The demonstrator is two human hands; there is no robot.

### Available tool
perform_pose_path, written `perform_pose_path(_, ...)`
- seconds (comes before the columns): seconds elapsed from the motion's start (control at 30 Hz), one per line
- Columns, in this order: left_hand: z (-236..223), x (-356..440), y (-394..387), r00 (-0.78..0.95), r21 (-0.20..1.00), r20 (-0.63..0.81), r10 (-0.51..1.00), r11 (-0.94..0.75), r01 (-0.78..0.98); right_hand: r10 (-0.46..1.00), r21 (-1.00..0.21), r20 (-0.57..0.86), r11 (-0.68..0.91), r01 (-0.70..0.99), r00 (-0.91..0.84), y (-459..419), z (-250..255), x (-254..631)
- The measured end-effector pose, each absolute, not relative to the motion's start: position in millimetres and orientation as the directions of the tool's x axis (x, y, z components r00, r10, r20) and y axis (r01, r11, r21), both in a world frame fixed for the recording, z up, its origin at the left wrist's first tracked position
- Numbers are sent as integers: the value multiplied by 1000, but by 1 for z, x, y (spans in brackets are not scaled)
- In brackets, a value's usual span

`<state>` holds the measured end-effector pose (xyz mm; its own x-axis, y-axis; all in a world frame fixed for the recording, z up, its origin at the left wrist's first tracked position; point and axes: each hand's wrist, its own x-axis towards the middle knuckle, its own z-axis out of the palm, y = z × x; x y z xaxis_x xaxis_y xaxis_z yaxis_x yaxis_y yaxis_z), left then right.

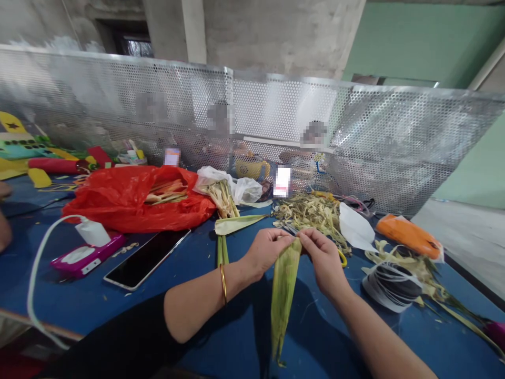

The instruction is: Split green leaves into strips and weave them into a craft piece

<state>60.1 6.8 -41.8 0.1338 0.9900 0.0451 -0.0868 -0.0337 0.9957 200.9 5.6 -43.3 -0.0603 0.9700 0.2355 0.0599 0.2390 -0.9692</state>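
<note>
Between my two hands hangs a long green corn husk point(284, 295), its wide end at the top and its tip pointing down toward me. My left hand point(270, 250) pinches the top edge at the left. The right side of that same edge is pinched by my right hand point(320, 257). Both sets of fingertips nearly meet there. Just behind the hands lie scissors, mostly hidden, with a yellow handle point(342, 258) showing. Another pale husk point(240, 225) lies on the table left of my hands, across some green stalks point(222, 250).
Behind my hands is a heap of husk strips point(311, 213). To the left are a red plastic bag point(118, 197), a phone point(148, 260) and a purple power strip point(89, 258). A spool point(392, 287) and an orange packet point(408, 237) lie right. A perforated metal screen point(276, 105) stands behind.
</note>
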Motion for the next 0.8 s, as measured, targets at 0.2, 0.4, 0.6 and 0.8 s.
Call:
perform_pose_path(0.2, -46, 59, 10, 143, 996, 88, 986, -86, -21, 981, -986, 166, 168, 7, -100, 8, -42, 202)
perform_pose_path(0.4, -49, 60, 10, 134, 998, 52, 990, -48, -29, 906, -862, 416, 420, 284, -79, 5, -45, 203)
perform_pose_path(0.6, -48, 59, 12, 144, 995, -2, 990, 17, -99, 930, -915, 365, 368, 168, -46, 3, -44, 199)
perform_pose_path(0.8, -50, 58, 13, 52, 996, 83, 995, -82, -15, 990, -993, -25, -40, -108, -140, 7, -50, 201)
